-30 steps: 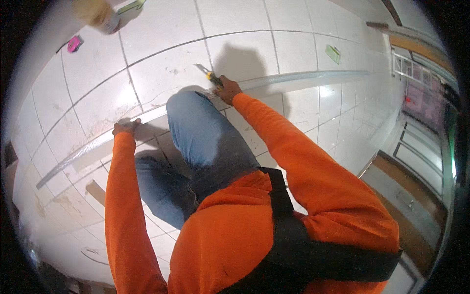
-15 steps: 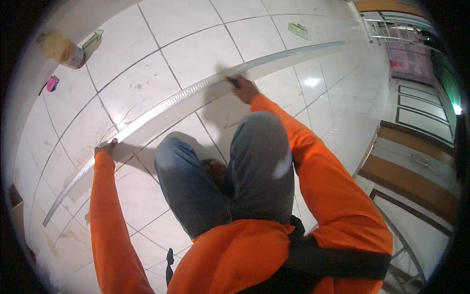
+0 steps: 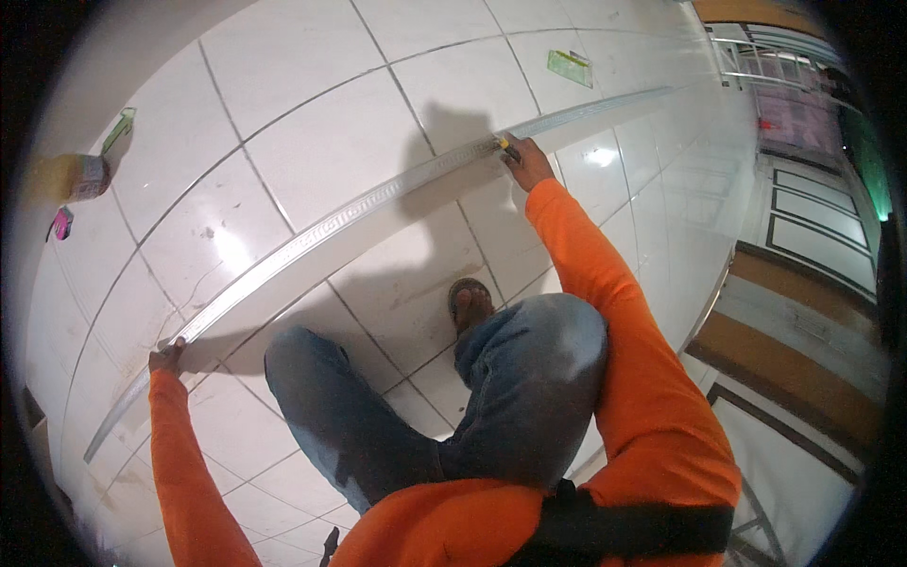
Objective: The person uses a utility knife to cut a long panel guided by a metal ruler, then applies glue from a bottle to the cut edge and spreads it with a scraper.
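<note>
A long, thin silvery metal strip [image 3: 321, 230] runs slantwise across the tiled floor, from the lower left up to the far right. Near its left end, my left hand [image 3: 167, 357] closes around the strip. My right hand [image 3: 531, 165] is at the strip's right half, gripping a small black-and-yellow hand tool [image 3: 509, 147] whose tip meets the strip's near edge. The exact kind of tool is too small to make out.
At the far left stand a bottle of yellowish liquid [image 3: 87, 178], a pink-and-black tape measure [image 3: 62, 224] and a green object [image 3: 119, 130]. A green-and-clear packet [image 3: 571, 68] lies beyond the strip. Brown-and-white drawers [image 3: 794, 331] line the right side. My sandalled foot [image 3: 470, 304] is below the strip.
My right hand has moved right along the strip with the tool. My left hand has shifted toward the strip's left end. My knees have spread, and my foot has come into fuller view.
</note>
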`<state>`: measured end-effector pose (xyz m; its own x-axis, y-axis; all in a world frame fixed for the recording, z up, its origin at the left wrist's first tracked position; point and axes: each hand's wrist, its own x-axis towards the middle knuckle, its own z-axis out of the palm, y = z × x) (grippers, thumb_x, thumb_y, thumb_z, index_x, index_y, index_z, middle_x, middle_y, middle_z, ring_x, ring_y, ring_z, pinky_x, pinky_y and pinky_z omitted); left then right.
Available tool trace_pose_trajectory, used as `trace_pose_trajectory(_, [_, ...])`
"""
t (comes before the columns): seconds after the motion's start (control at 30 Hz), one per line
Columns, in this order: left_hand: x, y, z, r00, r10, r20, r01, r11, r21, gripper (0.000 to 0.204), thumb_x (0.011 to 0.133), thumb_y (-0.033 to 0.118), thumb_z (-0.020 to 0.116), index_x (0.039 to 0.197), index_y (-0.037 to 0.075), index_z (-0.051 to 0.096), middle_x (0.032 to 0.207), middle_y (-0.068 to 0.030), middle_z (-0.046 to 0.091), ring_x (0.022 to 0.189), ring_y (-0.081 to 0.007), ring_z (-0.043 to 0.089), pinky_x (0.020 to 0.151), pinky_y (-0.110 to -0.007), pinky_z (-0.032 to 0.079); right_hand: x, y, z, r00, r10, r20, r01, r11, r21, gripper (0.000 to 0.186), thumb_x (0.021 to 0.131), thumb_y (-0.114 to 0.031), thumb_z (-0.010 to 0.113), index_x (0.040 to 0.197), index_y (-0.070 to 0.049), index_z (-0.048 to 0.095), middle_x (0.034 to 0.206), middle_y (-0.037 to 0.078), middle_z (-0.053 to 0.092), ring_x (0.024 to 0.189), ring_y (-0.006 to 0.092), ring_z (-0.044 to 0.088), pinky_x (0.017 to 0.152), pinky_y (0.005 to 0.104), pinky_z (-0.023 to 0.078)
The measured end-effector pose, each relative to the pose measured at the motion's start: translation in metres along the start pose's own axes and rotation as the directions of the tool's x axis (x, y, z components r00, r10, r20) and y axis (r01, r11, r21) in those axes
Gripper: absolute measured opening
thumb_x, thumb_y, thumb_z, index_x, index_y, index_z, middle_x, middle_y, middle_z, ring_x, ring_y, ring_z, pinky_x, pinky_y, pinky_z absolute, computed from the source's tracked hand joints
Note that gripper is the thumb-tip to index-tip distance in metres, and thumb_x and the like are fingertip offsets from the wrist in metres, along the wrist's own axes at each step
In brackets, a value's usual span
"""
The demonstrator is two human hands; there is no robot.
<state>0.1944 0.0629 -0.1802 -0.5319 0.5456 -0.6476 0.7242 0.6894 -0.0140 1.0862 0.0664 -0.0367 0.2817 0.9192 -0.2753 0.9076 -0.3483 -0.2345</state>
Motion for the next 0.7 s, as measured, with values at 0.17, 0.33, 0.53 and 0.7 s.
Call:
trace_pose_trajectory(0.17, [0.029,-0.036,-0.001,0.993,0.116,0.033,-0.12,0.963,0.241,0.067,0.065,0.054,0.082,0.099,-0.001,0.062,0.089,-0.0149,0.066,0.081,-0.0202,0.065,0.056,-0.04,0.049,0.036,0.013,-0.013,0.975,-0.034,0.222,0.01,0.994,0.109,0.043,0.09,-0.027,0.06,0.131,-0.015,0.052,0.116,0.018,0.058,0.109,0.0355,0.056,0.093,0.0414,0.045])
trace_pose_trajectory(0.33, [0.02,-0.033,-0.007,0.996,0.026,0.086,-0.042,0.981,0.19,0.065,0.068,0.056,0.078,0.098,0.0,0.061,0.086,-0.0132,0.066,0.079,-0.02,0.064,0.056,-0.04,0.049,0.061,0.013,-0.031,0.901,-0.097,0.422,0.047,0.991,0.126,0.04,0.091,-0.029,0.056,0.128,-0.013,0.053,0.116,0.016,0.061,0.107,0.0359,0.057,0.093,0.0417,0.045])
trace_pose_trajectory(0.53, [0.002,-0.017,-0.013,0.993,-0.011,0.121,-0.008,0.989,0.151,0.063,0.073,0.056,0.073,0.097,0.0,0.06,0.084,-0.0116,0.064,0.079,-0.0208,0.063,0.061,-0.039,0.048,0.066,0.022,-0.026,0.883,-0.166,0.439,0.109,0.982,0.152,0.039,0.087,-0.022,0.061,0.123,-0.01,0.054,0.118,0.015,0.06,0.11,0.0341,0.056,0.095,0.0417,0.044])
trace_pose_trajectory(0.7, [0.002,-0.018,-0.012,0.991,-0.018,0.133,-0.001,0.99,0.141,0.061,0.076,0.057,0.069,0.097,0.0,0.06,0.082,-0.0102,0.063,0.078,-0.0214,0.062,0.066,-0.038,0.047,0.065,0.036,-0.013,0.899,-0.236,0.37,0.199,0.97,0.137,0.041,0.086,-0.02,0.063,0.125,-0.012,0.052,0.116,0.015,0.058,0.109,0.0344,0.055,0.094,0.0424,0.044])
